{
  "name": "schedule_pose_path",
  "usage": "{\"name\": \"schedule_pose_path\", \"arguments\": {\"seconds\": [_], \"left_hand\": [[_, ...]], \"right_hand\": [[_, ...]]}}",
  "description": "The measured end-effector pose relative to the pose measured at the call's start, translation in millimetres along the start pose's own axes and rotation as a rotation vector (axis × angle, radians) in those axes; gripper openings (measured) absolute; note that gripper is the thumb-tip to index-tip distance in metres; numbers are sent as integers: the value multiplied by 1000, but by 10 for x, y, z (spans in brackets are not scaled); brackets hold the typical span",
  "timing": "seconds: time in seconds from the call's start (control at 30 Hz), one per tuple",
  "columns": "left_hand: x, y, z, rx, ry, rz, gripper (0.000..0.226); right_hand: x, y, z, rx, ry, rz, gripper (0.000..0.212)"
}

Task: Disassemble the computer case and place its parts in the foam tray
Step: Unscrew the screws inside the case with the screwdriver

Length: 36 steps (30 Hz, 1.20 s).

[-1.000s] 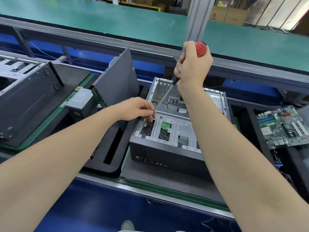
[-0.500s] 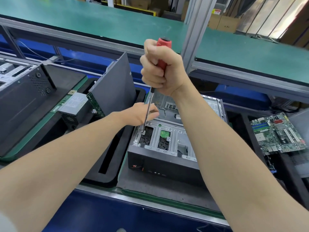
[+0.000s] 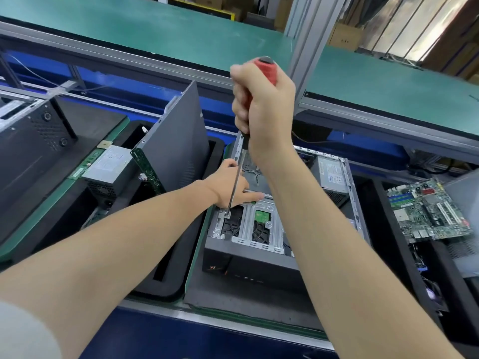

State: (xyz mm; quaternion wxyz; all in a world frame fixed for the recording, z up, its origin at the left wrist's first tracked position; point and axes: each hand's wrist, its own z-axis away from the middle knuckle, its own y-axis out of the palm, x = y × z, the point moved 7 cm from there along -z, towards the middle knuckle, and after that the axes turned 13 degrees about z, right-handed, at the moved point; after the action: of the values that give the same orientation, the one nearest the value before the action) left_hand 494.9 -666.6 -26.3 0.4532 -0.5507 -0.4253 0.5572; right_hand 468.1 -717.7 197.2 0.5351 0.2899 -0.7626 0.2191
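foam tray (image 3: 166, 290) left of computer case (image 3: 248, 265) | motherboard (image 3: 427, 211) right of it

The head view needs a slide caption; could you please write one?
Right hand holds a red screwdriver tip-down in the open computer case; left hand rests on its frame.

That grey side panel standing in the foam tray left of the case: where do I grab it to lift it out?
Pinch the grey side panel along its free top edge, coming from above. It stands on edge with its lower edge down in the foam tray, and a green circuit board stands at its near end, so bottom and near side look blocked.
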Motion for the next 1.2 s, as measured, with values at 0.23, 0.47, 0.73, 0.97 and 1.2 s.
{"name": "schedule_pose_path", "arguments": {"seconds": [0.23,0.47,0.73,0.97,1.2], "left_hand": [[73,55,-11,-79,40,23,89],[48,38,4,-63,8,71,94],[62,25,7,-98,-10,170,88],[71,22,13,-134,-16,159,95],[109,19,24,-137,-11,223,92]], "right_hand": [[-81,34,-43,668,12,-447,45],[-84,88,-80,603,-34,-381,28],[-66,-99,-71,227,-26,-145,28],[-17,-216,-94,100,-50,-136,28],[-49,-252,-96,41,-33,-152,29]]}}
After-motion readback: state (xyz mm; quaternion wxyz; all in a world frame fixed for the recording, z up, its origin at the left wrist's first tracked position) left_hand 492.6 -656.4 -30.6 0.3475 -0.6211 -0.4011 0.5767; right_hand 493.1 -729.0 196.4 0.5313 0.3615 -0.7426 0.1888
